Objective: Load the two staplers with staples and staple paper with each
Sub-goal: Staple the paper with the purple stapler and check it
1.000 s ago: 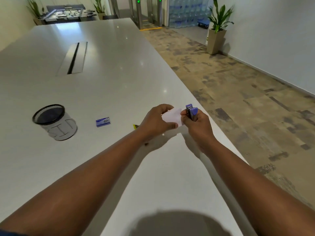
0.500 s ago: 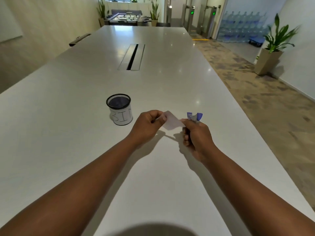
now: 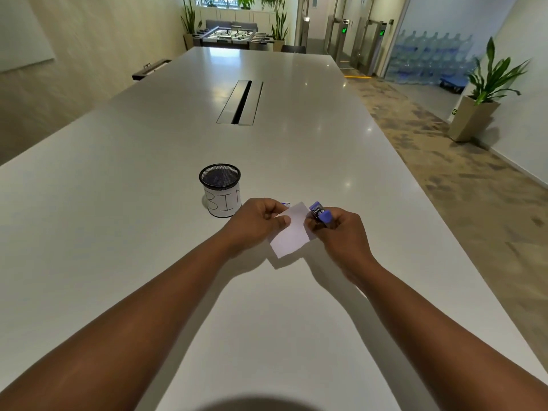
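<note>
While pinching paper (image 3: 292, 232) in left hand (image 3: 255, 222), gripping purple stapler (image 3: 321, 215) in right hand (image 3: 341, 232) (likely lining up paper's right edge for stapling).

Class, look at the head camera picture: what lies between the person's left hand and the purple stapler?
In the head view, the white paper spans from the left hand to the purple stapler.

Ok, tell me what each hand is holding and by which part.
Left hand pinches the small white paper slip at its upper left edge. Right hand grips the small blue stapler around its rear body.
</note>
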The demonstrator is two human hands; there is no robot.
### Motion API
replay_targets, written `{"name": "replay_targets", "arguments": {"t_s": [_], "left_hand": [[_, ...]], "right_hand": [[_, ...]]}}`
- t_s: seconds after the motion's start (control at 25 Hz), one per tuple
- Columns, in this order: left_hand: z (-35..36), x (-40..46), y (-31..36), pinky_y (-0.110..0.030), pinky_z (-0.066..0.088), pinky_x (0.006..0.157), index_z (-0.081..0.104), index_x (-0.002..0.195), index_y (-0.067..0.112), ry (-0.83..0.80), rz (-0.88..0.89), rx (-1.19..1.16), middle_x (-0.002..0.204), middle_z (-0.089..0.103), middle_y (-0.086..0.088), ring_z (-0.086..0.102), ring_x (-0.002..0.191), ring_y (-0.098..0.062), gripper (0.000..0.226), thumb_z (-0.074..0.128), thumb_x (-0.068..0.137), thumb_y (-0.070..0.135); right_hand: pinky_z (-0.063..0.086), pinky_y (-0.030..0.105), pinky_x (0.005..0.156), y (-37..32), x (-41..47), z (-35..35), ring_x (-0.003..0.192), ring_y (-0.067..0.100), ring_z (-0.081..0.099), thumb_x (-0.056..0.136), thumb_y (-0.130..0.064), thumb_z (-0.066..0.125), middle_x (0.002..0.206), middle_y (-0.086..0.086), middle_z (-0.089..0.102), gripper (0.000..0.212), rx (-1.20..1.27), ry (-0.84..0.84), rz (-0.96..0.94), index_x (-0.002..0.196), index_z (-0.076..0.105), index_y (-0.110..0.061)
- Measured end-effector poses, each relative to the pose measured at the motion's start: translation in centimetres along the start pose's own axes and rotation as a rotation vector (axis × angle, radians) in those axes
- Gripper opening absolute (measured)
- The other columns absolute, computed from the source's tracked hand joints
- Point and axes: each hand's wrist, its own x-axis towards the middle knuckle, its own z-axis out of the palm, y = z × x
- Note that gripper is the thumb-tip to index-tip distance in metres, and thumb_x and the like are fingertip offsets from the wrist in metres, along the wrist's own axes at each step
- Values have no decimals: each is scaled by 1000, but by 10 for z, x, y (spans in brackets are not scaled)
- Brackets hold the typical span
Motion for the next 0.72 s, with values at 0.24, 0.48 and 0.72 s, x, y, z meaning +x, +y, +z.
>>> {"name": "replay_targets", "arguments": {"t_s": [0.24, 0.48, 0.72], "left_hand": [[11, -2, -5, -30, 58, 60, 69, 94, 12, 216, -167, -294, 77, 76, -5, 70, 70, -20, 15, 75, 83, 3], [7, -5, 3, -29, 53, 59, 74, 80, 13, 98, -114, -319, 84, 70, -10, 64, 72, -26, 19, 56, 76, 8], [-20, -4, -1, -25, 61, 73, 72, 109, 8, -236, -97, -369, 107, 74, -7, 70, 83, -20, 32, 48, 98, -8]], "right_hand": [[37, 31, 60, 8, -2, 7, 63, 18, 45, 82, -20, 67, 69, 1, 58, 15, 49, 24, -31, 78, 61, -7], [53, 31, 63, 9, -2, 13, 70, 23, 66, 86, -9, 65, 83, -2, 73, 17, -16, 119, -98, 90, 63, -25], [29, 13, 46, 5, -2, 11, 48, 6, 32, 94, -21, 67, 48, -16, 39, 40, 83, 90, -40, 58, 56, -35]]}}
